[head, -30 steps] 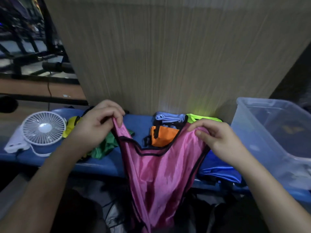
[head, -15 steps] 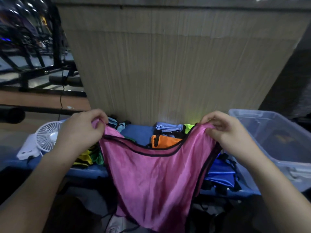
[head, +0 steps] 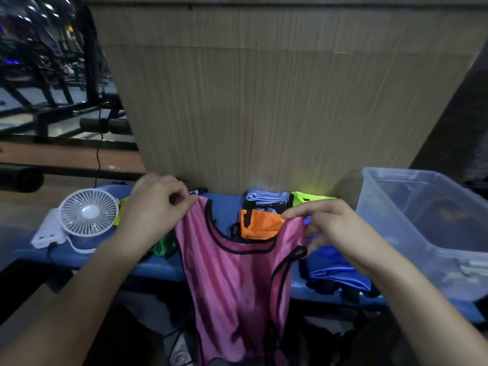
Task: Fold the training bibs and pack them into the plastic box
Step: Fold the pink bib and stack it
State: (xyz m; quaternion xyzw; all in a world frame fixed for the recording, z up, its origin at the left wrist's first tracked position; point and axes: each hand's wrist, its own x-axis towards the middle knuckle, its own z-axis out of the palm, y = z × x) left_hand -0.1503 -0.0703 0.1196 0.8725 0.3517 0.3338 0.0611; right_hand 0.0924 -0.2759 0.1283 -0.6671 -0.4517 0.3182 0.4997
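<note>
Your picture is dim and a bit soft. The brightest spot is a small glow low on the wooden wall (head: pixel 311 186). It gets very dark at the bottom, and straight lines bend near the edges.

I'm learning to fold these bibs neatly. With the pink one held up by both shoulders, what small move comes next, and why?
Probably bring the left hand across to the right hand, closing the pink bib in half lengthwise. Each hand pinches a shoulder strap, and the bib hangs flat and unfolded below the blue bench edge.
</note>
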